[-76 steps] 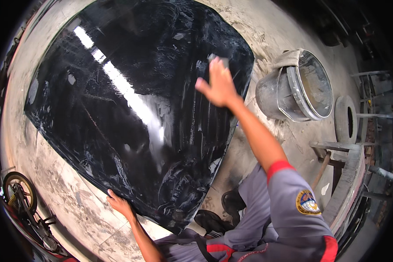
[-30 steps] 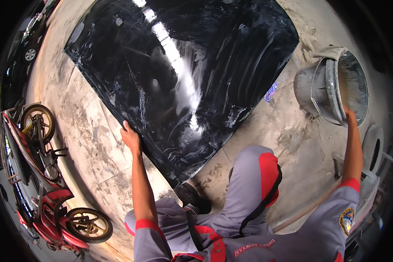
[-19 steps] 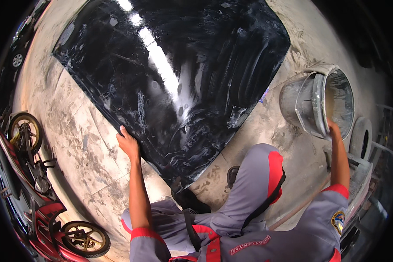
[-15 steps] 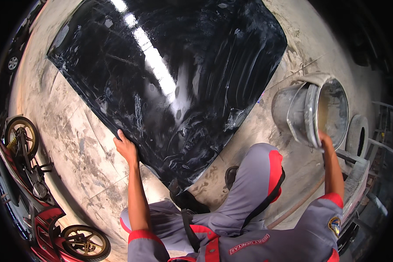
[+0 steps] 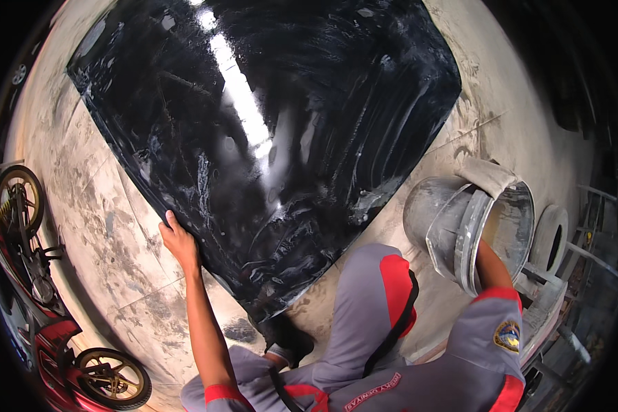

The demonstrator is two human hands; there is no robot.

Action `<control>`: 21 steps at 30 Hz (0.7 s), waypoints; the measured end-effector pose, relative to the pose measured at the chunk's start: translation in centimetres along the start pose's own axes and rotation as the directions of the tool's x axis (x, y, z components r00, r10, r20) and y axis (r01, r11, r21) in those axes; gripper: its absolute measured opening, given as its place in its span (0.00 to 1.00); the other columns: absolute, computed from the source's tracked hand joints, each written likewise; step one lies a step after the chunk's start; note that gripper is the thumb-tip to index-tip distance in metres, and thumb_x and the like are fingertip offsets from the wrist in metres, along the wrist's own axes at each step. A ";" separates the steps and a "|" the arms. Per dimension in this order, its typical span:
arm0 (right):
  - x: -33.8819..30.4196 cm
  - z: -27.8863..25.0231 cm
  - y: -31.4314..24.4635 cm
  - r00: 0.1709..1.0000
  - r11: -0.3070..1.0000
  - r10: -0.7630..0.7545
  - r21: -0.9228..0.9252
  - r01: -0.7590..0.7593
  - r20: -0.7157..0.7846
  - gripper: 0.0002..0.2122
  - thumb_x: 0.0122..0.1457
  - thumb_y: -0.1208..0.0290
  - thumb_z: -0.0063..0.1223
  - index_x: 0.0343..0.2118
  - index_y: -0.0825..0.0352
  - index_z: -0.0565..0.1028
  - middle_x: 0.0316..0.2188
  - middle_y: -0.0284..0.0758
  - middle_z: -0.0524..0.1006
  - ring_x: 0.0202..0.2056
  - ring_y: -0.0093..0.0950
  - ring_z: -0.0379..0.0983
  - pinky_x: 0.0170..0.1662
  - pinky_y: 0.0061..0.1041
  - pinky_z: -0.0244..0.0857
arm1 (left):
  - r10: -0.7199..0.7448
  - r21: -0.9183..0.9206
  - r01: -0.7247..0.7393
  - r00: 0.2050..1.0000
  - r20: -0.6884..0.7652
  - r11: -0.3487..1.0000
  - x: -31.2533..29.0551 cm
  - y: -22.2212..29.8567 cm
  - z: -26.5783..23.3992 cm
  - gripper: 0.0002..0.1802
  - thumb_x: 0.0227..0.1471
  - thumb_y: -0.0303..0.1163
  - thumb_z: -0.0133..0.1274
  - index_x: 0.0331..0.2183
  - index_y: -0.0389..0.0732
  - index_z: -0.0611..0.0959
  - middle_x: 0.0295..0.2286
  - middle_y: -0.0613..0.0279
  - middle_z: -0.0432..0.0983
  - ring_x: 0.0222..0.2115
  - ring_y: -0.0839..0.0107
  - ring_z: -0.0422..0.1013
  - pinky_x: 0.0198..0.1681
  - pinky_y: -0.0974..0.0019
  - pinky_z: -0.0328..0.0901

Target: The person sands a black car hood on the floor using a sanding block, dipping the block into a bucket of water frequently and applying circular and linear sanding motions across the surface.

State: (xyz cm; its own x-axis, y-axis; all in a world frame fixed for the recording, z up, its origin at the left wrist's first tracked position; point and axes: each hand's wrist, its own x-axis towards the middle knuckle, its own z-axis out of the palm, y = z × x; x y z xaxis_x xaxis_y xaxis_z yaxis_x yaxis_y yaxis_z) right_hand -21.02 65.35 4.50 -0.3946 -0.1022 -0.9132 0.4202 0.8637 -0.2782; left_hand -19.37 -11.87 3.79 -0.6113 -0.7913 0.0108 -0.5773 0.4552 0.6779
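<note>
A large black car hood point(image 5: 268, 137), smeared with whitish residue and wet streaks, lies in front of me. My left hand point(image 5: 180, 242) holds its left edge near the closest corner, thumb up along the rim and the other fingers hidden by the panel. To the right stands a grey bucket point(image 5: 438, 220) with cloudy tan liquid inside. A pale cloth point(image 5: 486, 174) hangs over the bucket's far rim. My right forearm point(image 5: 491, 266) reaches over the near rim into the bucket; the wall conceals the hand, so its fingers cannot be seen.
A red motorcycle point(image 5: 55, 343) stands on the left. Beyond the bucket are a tyre point(image 5: 548, 237) and a metal frame point(image 5: 587, 254). My bent knee point(image 5: 374, 275) lies between the hood and the bucket. The stained concrete floor point(image 5: 127, 240) surrounds the hood.
My right hand has gone from the bucket's near rim down inside it. My left hand stays on the hood's edge. The whole view has shifted slightly.
</note>
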 end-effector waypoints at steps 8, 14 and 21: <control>2.3 -4.1 3.9 0.832 0.975 0.015 0.191 0.110 -0.555 0.19 0.63 0.65 0.56 0.51 0.74 0.77 0.45 0.44 0.81 0.47 0.31 0.75 0.52 0.32 0.66 | -0.038 -0.012 0.039 0.999 0.039 0.999 -0.4 0.5 0.2 0.30 0.70 0.50 0.44 0.34 0.26 0.74 0.28 0.34 0.75 0.28 0.43 0.69 0.38 0.48 0.64; -13.3 -4.0 -11.9 -0.138 0.933 0.191 0.137 0.332 -0.972 0.21 0.72 0.60 0.45 0.51 0.76 0.77 0.43 0.46 0.82 0.44 0.34 0.77 0.51 0.32 0.67 | 0.002 -0.074 0.000 0.999 0.034 0.997 -0.4 0.1 -0.2 0.32 0.69 0.51 0.45 0.35 0.24 0.73 0.31 0.34 0.75 0.31 0.44 0.69 0.41 0.50 0.64; -1.2 -3.0 -30.6 -0.143 0.733 -0.544 -0.551 0.398 -0.827 0.24 0.60 0.82 0.42 0.61 0.67 0.71 0.62 0.49 0.70 0.63 0.43 0.67 0.68 0.36 0.57 | 0.000 -0.184 0.017 0.996 0.094 0.983 -0.4 0.0 0.4 0.33 0.69 0.52 0.44 0.38 0.23 0.73 0.35 0.35 0.76 0.35 0.45 0.72 0.46 0.51 0.65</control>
State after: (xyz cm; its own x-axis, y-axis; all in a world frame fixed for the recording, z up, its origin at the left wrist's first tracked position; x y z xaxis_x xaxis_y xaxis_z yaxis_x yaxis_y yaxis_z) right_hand -35.81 40.54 14.98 -0.8480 -0.0472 0.5279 -0.2994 0.8646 -0.4036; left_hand -19.37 -11.40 3.50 -0.6596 -0.7494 -0.0586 -0.4786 0.3587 0.8014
